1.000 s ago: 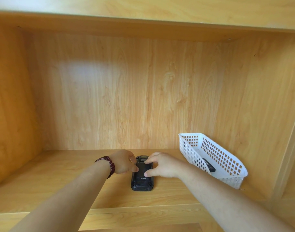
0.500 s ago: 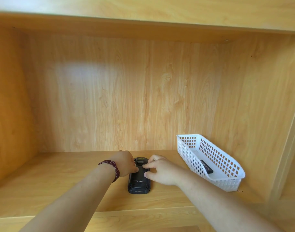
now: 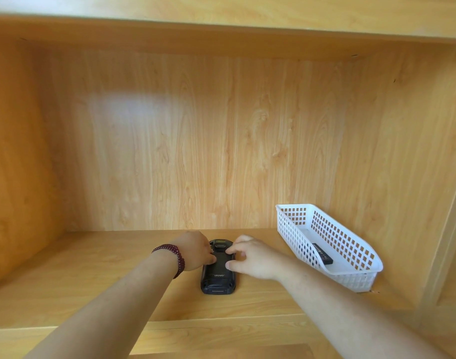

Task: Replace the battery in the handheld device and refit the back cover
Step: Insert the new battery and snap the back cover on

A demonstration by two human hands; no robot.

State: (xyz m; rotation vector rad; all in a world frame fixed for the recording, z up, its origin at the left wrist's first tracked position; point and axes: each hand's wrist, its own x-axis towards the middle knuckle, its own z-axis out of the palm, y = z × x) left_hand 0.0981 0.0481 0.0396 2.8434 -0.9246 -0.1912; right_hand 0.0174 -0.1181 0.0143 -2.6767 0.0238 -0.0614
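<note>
A black handheld device (image 3: pixel 218 275) lies back side up on the wooden shelf (image 3: pixel 92 275), its back cover in place with a small logo near the lower end. My left hand (image 3: pixel 195 251), with a dark red bead bracelet on the wrist, rests its fingertips on the device's upper left edge. My right hand (image 3: pixel 250 256) touches the upper right part with its thumb and forefinger pressed on the cover. The top third of the device is partly hidden by both hands. A black battery (image 3: pixel 322 253) lies in the white basket (image 3: pixel 351 274).
The white perforated basket stands at the right end of the shelf, against the side wall. Wooden walls close the shelf at the back, left and right, with a board overhead. The shelf's front lip (image 3: pixel 221 330) runs below my forearms.
Both hands have stayed on the device's upper end, with the fingers shifting slightly on the cover. The device itself has barely moved on the shelf.
</note>
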